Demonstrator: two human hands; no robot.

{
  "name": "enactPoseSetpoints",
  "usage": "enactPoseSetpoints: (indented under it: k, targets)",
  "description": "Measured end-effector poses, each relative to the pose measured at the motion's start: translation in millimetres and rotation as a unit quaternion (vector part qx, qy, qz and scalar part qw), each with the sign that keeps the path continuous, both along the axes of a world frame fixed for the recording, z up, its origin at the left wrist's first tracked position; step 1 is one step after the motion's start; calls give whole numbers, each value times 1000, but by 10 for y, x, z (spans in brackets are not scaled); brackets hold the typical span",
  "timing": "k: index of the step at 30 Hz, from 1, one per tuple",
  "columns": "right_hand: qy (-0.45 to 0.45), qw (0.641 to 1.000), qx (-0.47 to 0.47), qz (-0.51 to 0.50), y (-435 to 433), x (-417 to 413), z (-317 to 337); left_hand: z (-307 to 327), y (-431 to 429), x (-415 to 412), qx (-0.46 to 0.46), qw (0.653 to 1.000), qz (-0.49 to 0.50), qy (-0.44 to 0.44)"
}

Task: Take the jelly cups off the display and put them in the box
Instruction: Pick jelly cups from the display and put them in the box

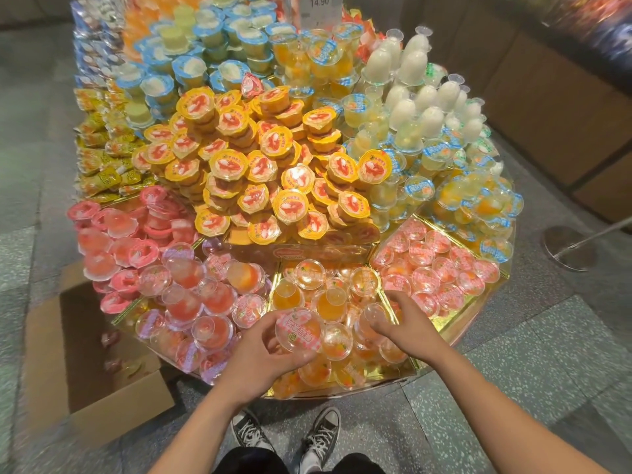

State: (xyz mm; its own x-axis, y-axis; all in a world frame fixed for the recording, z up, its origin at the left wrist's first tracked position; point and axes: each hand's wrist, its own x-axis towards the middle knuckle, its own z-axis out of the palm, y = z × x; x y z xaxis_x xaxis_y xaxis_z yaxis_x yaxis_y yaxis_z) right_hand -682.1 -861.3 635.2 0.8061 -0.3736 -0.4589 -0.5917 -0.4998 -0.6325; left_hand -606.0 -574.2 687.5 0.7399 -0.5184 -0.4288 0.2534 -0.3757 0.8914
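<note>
1. Sneakers (321,431) are standing nearest us, toes at the foot of the display (390,379), whose surface is carrying heaps of jelly cups in gold-edged compartments. We are judging the loose heap in the near compartment to be the main risk. Lifting one cup out may be enough to send its neighbours rolling over the front rim onto the floor.
2. Our box (130,401) is sitting open on the floor to our left, lower than the display and well apart from the right hand. A few blurred shapes inside are looking like cups, though we cannot tell for sure. We are expecting that cups let go from this height could bounce out or split their seals.
3. Our left hand (270,354) is curling its fingers round a lidded cup (301,331), holding it just above the heap. A hard squeeze could be buckling the thin plastic.
4. Our right hand (400,319) is closing thumb and fingers round an upturned cup (374,316) lying among the others. Its smooth, tapering wall may be letting it slip on the long carry across to the box.
</note>
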Motion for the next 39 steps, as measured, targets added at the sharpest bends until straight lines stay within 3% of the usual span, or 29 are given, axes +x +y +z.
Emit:
enactPoseSetpoints:
  k: [4, 6, 8, 10, 14, 19, 25, 27, 28, 31, 34, 36, 39]
  targets:
    - [-143, 984, -24, -107, 115, -7, 263, 16, -62, 17, -11, 1000, -8, -3]
    - [-185, 964, 11, -190, 273, 11, 428, 8, -95, 20, -17, 1000, -6, -2]
    - [-130, 957, 129, -226, 445, 37, 526, 11, -135, 24, -31, 1000, -1, 0]
    - [-21, 934, 277, -225, 622, 60, 581, 24, -186, 34, -44, 999, -2, -5]
    - [115, 854, 470, -190, 842, 92, 562, 53, -282, 70, -59, 998, -14, -28]
    - [87, 741, 624, -233, 956, 122, 511, 57, -330, 74, -78, 996, -28, -44]
    - [1, 659, 689, -302, 945, 114, 432, -6, -245, 144, -68, 993, -79, -52]
    - [-16, 670, 670, -320, 909, 118, 456, -34, -192, 176, -62, 993, -93, -45]
    - [-22, 697, 645, -313, 883, 113, 450, -43, -161, 190, -58, 993, -94, -43]
    - [-55, 845, 462, -262, 850, 78, 389, -63, -51, 231, -46, 996, -71, -41]
    - [-103, 949, 216, -203, 896, -10, 247, -105, 78, 263, -49, 998, -27, -25]
    - [-109, 986, 48, -114, 906, -77, 102, -128, 160, 276, -54, 998, 1, -16]
    - [-105, 992, -59, -24, 940, -150, -83, -150, 272, 272, -56, 998, 24, -8]
